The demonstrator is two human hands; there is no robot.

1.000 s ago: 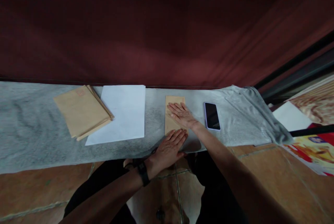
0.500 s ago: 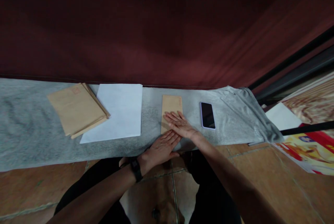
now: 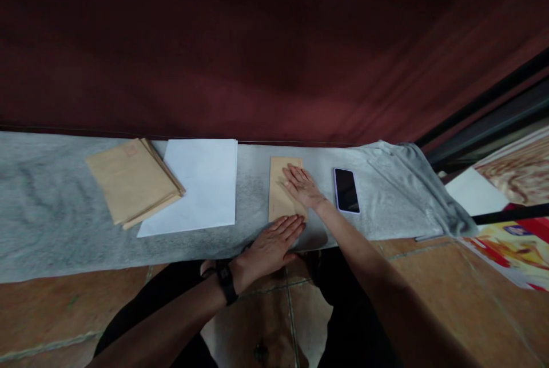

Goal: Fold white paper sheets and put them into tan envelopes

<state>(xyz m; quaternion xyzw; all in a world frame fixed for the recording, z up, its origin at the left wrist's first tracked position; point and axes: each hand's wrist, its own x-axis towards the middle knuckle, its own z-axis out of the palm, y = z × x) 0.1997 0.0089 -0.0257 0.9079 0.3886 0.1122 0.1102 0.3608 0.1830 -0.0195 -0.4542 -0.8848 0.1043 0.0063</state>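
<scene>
A brown paper envelope (image 3: 281,196) lies flat on the grey cloth, its long side pointing away from me. My right hand (image 3: 301,187) rests flat on the envelope's upper right part, fingers stretched out. At the envelope's near end lies my left hand (image 3: 274,245), also flat, its fingertips touching the lower edge and its thumb stretched out to the right. Neither hand grips anything. A black band sits on my left wrist. Part of the envelope's right side is hidden under my right hand.
To the left, a stack of brown envelopes (image 3: 132,179) overlaps a pile of white paper (image 3: 206,185). A phone (image 3: 346,190) in a light purple case lies right of my right hand. Grey cloth (image 3: 253,179) covers the narrow surface, with a dark red curtain (image 3: 257,71) behind it.
My right hand has slid up along the envelope, away from my left hand. My left hand stays at the near end. The whole view has shifted slightly.
</scene>
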